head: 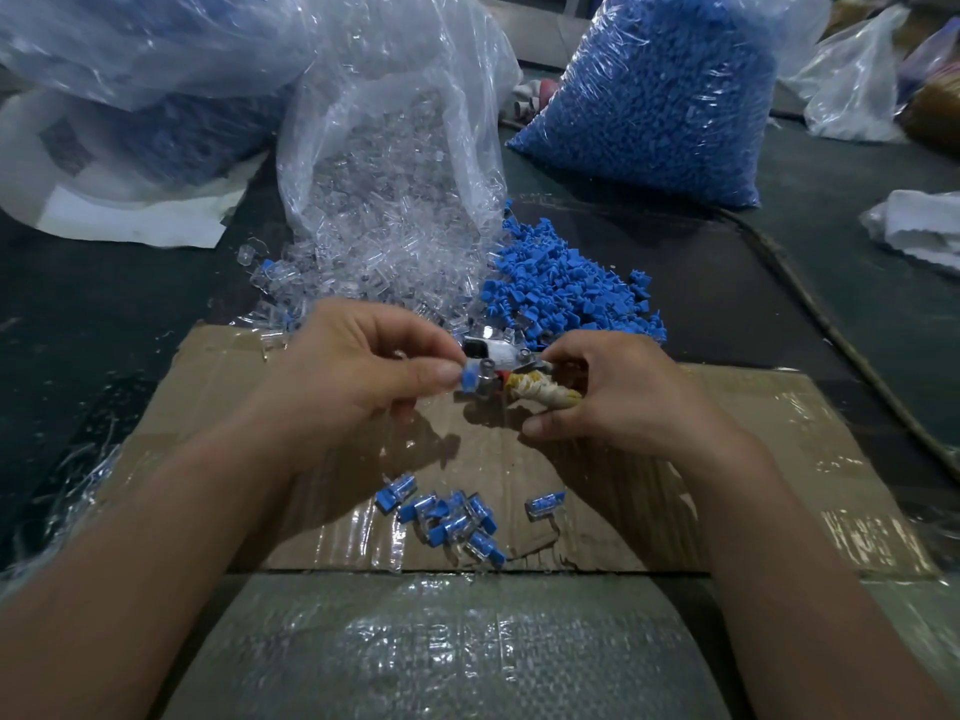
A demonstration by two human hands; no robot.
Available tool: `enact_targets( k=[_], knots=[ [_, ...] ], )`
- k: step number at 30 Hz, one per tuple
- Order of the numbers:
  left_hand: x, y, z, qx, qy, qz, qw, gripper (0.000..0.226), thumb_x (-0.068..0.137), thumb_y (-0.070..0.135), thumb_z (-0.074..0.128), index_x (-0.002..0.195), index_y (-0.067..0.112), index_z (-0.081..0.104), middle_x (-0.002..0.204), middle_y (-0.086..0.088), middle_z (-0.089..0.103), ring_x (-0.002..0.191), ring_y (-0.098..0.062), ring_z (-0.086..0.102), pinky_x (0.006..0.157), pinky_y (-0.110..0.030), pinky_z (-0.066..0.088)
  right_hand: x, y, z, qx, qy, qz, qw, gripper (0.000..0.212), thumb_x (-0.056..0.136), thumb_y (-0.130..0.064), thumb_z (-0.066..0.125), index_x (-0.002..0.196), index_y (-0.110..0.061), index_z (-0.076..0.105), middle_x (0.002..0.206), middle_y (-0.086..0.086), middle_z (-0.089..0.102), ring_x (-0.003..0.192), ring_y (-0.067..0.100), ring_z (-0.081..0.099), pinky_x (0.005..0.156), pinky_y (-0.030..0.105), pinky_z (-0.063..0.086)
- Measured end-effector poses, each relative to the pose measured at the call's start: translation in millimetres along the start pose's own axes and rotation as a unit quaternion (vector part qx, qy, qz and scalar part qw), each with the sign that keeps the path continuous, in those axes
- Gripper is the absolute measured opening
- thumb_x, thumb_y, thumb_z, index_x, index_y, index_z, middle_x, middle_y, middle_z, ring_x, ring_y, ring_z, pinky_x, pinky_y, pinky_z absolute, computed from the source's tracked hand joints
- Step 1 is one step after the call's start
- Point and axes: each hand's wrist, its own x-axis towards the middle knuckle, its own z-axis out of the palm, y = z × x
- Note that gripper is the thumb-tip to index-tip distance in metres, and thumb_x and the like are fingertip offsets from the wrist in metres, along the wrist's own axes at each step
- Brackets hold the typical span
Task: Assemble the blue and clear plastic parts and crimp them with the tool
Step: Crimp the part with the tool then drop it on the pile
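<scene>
- Your left hand point(363, 371) pinches a small blue-capped clear plastic piece point(470, 380) between the thumb tip and curled fingers. It is held above the flat brown cardboard sheet point(727, 459).
- Your right hand point(623, 397) is wrapped round the cloth-bound handles of the small metal crimping tool point(540, 394), with the fingers curled underneath. I cannot tell how far the handles are squeezed.
- The relation that counts is that the piece lies directly left of the tool's head, touching it or just beside it. I cannot tell whether it already sits between the jaws.
- The piece's long axis runs left to right, with the blue cap towards your left thumb and the clear end towards the tool. The tool lies on nearly the same line, head pointing left and handles trailing right into your palm.
- Your left hand looks like the one to feed. A short slide to the right along that axis should seat the piece, so keep it level or it may cock in the jaws.
- The heap of loose blue plastic parts point(566, 288) and the spilled clear plastic parts point(332, 283) lie just beyond both hands.
- A cluster of assembled blue-and-clear pieces point(452, 517) lies on the cardboard nearer you, between your forearms.
</scene>
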Motion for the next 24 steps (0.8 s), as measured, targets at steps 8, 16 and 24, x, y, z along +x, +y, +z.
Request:
enact_targets(
  k=[8, 16, 24],
  knots=[
    [4.1, -10.3, -3.8, 0.068, -0.210, 0.003, 0.975, 0.024, 0.053, 0.031, 0.073, 0.075, 0.021, 0.072, 0.069, -0.001, 0.072, 0.060, -0.012, 0.067, 0.057, -0.018, 0.054, -0.2, -1.0, 0.2, -0.054, -0.023, -0.013, 0.998, 0.073, 0.051, -0.054, 0.080, 0.114, -0.029, 0.054, 0.099, -0.012, 0.048, 0.093, 0.010, 0.046, 0.076, 0.030, 0.039],
    [5.7, -12.2, -3.1, 0.083, -0.107, 0.025, 0.990, 0.018, 0.058, 0.038, 0.071, 0.072, 0.028, 0.073, 0.073, 0.004, 0.071, 0.061, -0.014, 0.065, 0.057, -0.018, 0.052, -0.4, 2.1, -0.6, -0.059, -0.040, -0.028, 0.997, 0.076, 0.053, -0.058, 0.076, 0.120, -0.030, 0.052, 0.091, -0.018, 0.039, 0.093, 0.008, 0.041, 0.075, 0.027, 0.033],
    [18.4, -28.5, -16.3, 0.283, 0.282, 0.010, 0.917, 0.020, 0.074, 0.020, 0.075, 0.086, 0.028, 0.062, 0.077, 0.009, 0.061, 0.077, -0.019, 0.060, 0.078, -0.038, 0.051, -0.4, 5.4, -2.8, -0.039, -0.040, -0.027, 0.998, 0.070, 0.062, -0.058, 0.071, 0.123, -0.031, 0.052, 0.102, -0.013, 0.045, 0.096, 0.008, 0.043, 0.078, 0.029, 0.036]
  ],
)
